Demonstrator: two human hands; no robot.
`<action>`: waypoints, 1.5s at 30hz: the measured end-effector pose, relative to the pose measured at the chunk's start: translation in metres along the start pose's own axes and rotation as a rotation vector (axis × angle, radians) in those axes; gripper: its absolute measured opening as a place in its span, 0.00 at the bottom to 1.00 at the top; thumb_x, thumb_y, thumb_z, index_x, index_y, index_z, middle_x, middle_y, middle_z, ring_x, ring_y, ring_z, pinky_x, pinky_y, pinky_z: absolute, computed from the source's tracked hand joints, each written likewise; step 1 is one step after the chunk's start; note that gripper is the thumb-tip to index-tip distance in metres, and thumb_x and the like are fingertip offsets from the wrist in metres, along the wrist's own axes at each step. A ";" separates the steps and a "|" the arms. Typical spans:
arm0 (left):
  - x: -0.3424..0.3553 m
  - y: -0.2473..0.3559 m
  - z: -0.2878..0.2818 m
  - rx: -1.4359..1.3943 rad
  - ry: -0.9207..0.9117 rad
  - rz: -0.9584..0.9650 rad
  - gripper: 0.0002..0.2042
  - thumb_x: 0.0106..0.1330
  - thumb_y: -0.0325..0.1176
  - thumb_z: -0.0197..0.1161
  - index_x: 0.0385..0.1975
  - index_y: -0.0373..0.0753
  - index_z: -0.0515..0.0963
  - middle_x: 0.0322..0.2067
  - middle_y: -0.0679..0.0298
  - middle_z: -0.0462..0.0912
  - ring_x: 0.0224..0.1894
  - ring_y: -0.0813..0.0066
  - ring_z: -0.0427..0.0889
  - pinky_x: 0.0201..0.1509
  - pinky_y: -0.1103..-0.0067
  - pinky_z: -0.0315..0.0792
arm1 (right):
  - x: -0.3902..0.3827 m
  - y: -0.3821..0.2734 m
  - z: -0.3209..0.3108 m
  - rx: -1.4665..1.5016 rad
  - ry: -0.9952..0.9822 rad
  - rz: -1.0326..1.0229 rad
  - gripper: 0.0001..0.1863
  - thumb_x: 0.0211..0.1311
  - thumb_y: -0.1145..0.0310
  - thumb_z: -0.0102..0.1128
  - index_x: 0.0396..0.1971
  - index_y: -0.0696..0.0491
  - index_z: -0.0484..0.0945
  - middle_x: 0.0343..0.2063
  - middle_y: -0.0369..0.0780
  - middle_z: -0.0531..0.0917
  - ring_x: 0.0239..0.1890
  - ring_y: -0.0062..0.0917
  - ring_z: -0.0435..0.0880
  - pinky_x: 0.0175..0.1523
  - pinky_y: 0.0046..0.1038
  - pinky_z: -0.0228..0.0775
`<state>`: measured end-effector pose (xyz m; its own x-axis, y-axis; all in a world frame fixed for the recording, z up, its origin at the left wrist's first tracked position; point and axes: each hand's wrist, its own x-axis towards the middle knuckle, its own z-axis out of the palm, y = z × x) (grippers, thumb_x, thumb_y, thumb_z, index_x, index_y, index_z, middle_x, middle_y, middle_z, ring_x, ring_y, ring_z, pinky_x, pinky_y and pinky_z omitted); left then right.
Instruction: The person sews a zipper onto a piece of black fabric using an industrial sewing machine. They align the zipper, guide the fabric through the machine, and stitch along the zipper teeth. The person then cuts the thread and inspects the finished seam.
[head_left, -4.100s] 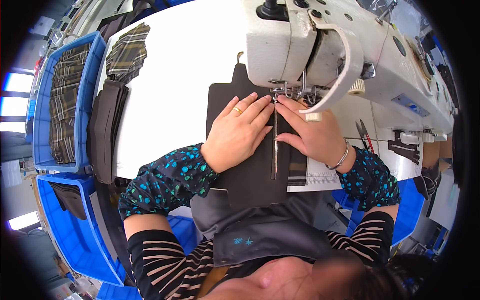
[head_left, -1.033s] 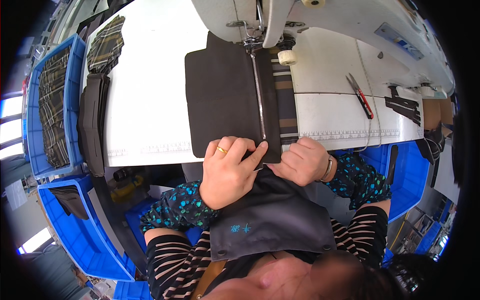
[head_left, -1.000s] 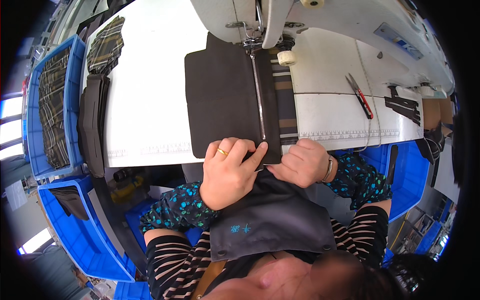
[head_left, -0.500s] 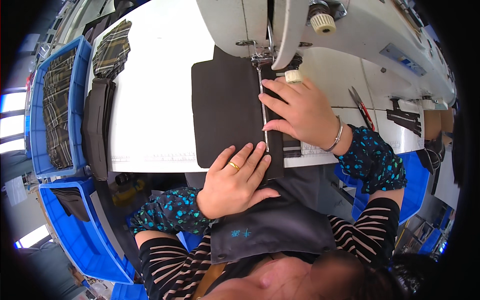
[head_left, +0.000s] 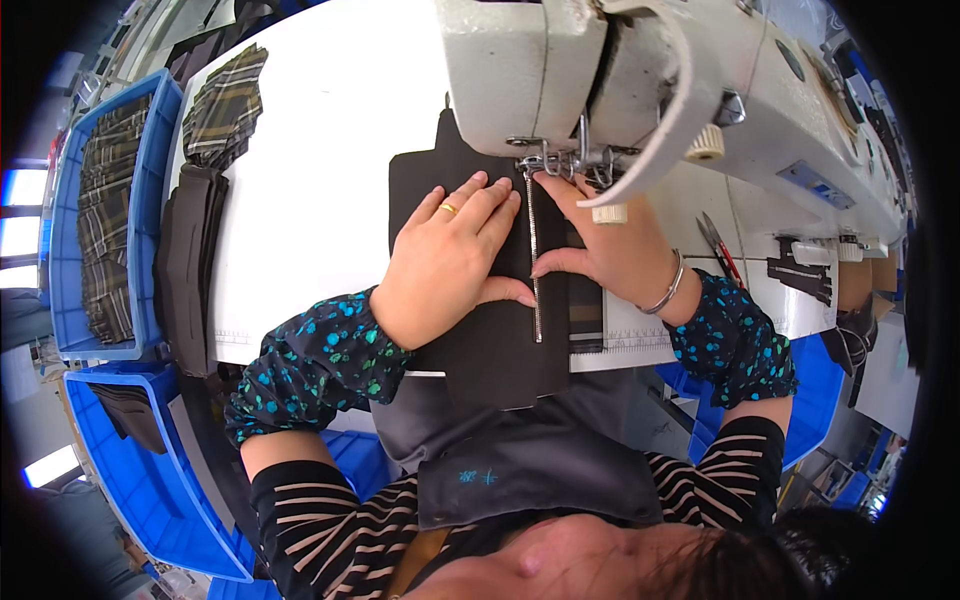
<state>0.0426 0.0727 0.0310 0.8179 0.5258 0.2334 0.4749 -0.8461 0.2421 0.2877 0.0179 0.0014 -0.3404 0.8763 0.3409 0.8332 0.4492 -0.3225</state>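
Note:
A dark brown fabric panel [head_left: 490, 340] lies under the presser foot of a white sewing machine [head_left: 520, 75]. Along it runs a silver-toothed zipper [head_left: 534, 250], its far end at the foot. My left hand [head_left: 440, 255] rests flat on the panel left of the zipper, fingers stretched out, thumb reaching to the teeth. On the other side my right hand [head_left: 615, 245] lies with thumb and fingers apart, its fingertips close to the presser foot and partly hidden by the machine. Plaid fabric [head_left: 587, 310] shows beside the panel, under the right hand's side.
Red-handled scissors [head_left: 722, 250] and dark zipper pieces [head_left: 802, 270] lie at the right. Folded dark fabric [head_left: 190, 265] and plaid pieces [head_left: 225, 105] are stacked at the table's left edge. Blue bins [head_left: 150, 250] stand beyond it, one full of plaid pieces.
My left hand has moved forward from the panel's near edge to beside the foot. The panel's near end now hangs further over the table edge. My right hand stays beside the zipper.

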 end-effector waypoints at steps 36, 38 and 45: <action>0.001 0.004 0.004 0.060 -0.051 -0.034 0.49 0.55 0.70 0.65 0.64 0.30 0.76 0.66 0.52 0.77 0.72 0.51 0.73 0.71 0.52 0.71 | 0.000 -0.016 -0.012 -0.218 -0.025 -0.024 0.47 0.43 0.37 0.73 0.65 0.46 0.81 0.34 0.36 0.78 0.42 0.32 0.74 0.50 0.37 0.65; 0.001 0.004 0.003 0.053 -0.056 -0.039 0.49 0.55 0.70 0.65 0.65 0.30 0.76 0.67 0.52 0.76 0.72 0.51 0.73 0.71 0.52 0.71 | -0.001 -0.016 -0.011 -0.207 -0.043 -0.019 0.47 0.43 0.38 0.74 0.64 0.47 0.81 0.37 0.36 0.80 0.44 0.33 0.75 0.54 0.38 0.68; -0.001 0.006 0.008 0.058 0.006 -0.035 0.50 0.48 0.65 0.72 0.66 0.32 0.74 0.67 0.54 0.75 0.70 0.51 0.74 0.70 0.51 0.72 | 0.000 -0.015 -0.013 -0.170 -0.022 -0.087 0.43 0.42 0.40 0.76 0.61 0.46 0.84 0.46 0.40 0.84 0.53 0.39 0.77 0.70 0.45 0.66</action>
<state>0.0470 0.0666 0.0247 0.7990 0.5552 0.2312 0.5210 -0.8310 0.1950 0.2810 0.0086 0.0176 -0.4222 0.8401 0.3406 0.8613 0.4889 -0.1382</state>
